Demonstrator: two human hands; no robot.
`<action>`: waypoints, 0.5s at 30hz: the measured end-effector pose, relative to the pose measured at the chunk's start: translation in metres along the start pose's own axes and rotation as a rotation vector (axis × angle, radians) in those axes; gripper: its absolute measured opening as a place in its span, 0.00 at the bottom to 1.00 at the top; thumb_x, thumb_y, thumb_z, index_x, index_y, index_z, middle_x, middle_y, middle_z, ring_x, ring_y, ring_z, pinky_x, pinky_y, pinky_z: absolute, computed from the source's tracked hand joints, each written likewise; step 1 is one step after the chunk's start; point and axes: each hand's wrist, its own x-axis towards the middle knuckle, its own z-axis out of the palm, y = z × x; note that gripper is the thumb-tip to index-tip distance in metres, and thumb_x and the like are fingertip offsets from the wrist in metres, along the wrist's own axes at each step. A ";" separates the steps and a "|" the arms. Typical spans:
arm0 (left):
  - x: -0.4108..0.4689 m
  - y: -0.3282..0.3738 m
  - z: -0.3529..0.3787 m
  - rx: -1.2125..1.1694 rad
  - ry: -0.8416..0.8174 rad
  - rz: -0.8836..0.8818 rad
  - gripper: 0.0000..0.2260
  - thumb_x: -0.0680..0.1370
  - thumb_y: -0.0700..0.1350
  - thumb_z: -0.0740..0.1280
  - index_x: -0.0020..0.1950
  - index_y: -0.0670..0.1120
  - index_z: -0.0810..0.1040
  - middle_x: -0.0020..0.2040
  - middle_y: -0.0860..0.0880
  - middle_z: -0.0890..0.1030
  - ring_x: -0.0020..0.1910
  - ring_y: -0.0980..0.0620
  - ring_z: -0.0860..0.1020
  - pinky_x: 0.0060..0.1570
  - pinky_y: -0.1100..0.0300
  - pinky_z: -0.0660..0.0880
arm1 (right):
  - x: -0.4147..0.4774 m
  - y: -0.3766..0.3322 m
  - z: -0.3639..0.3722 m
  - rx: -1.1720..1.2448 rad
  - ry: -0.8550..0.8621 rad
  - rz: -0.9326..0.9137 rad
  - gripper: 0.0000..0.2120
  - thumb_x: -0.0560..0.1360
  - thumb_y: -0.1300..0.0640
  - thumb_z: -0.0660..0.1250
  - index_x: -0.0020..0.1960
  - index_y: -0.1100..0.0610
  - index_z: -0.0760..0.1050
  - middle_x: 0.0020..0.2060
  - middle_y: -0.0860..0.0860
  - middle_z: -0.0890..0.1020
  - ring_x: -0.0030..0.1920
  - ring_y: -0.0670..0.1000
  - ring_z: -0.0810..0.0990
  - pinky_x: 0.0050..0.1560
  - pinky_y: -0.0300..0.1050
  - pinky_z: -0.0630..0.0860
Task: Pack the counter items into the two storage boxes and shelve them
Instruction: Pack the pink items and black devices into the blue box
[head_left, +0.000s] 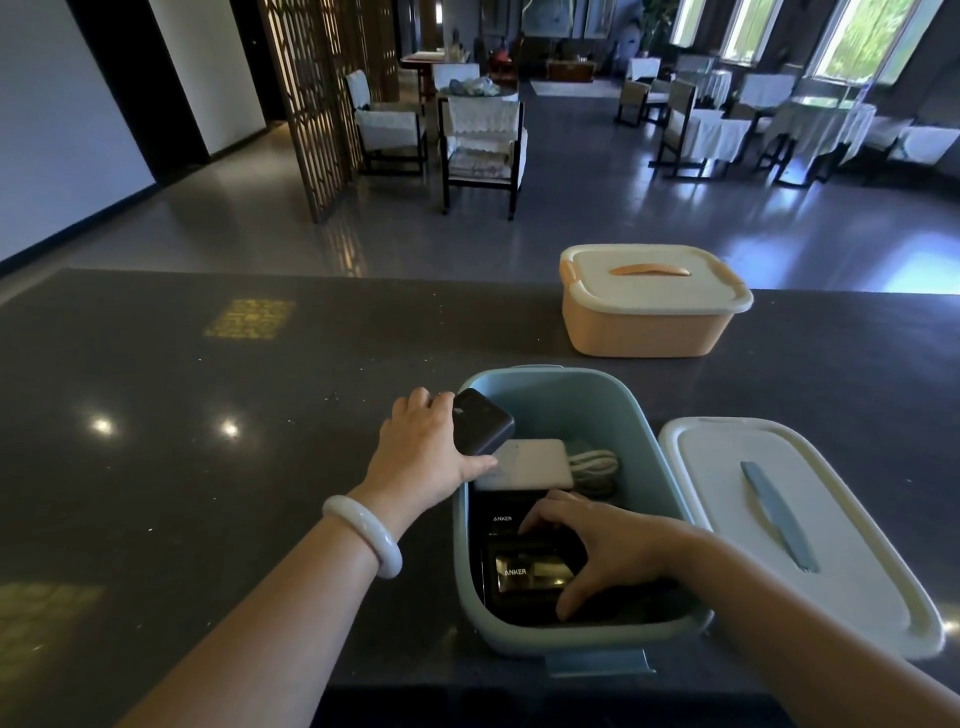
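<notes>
My left hand (426, 452) grips the dark slab-shaped power bank (483, 423) at the left rim of the pale blue plastic storage box (597, 402); my right hand (602, 540) curls round a glossy black Anker charger (524, 574) inside; I judge I should settle that charger first, then lower the bank flat; its long axis runs rightward from my hand, free end pointing into the box.
</notes>
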 end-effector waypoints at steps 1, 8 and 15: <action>0.000 0.000 0.000 -0.001 0.000 -0.003 0.36 0.68 0.65 0.71 0.70 0.49 0.65 0.62 0.48 0.68 0.63 0.47 0.67 0.60 0.52 0.70 | 0.000 0.001 0.000 0.004 -0.005 0.001 0.37 0.62 0.46 0.80 0.66 0.40 0.66 0.61 0.39 0.68 0.61 0.40 0.68 0.65 0.39 0.67; -0.001 0.002 0.000 0.003 0.005 -0.020 0.36 0.68 0.65 0.71 0.69 0.48 0.66 0.62 0.48 0.68 0.62 0.47 0.67 0.60 0.52 0.70 | 0.001 -0.002 0.000 -0.021 -0.006 0.051 0.37 0.62 0.45 0.79 0.66 0.42 0.66 0.60 0.40 0.68 0.60 0.41 0.68 0.65 0.42 0.68; -0.003 0.006 -0.002 -0.010 0.003 -0.003 0.36 0.69 0.65 0.71 0.69 0.48 0.66 0.62 0.49 0.68 0.63 0.48 0.67 0.60 0.52 0.70 | -0.003 -0.008 -0.004 0.015 0.033 0.090 0.33 0.65 0.46 0.78 0.66 0.45 0.68 0.60 0.42 0.70 0.59 0.41 0.70 0.62 0.36 0.68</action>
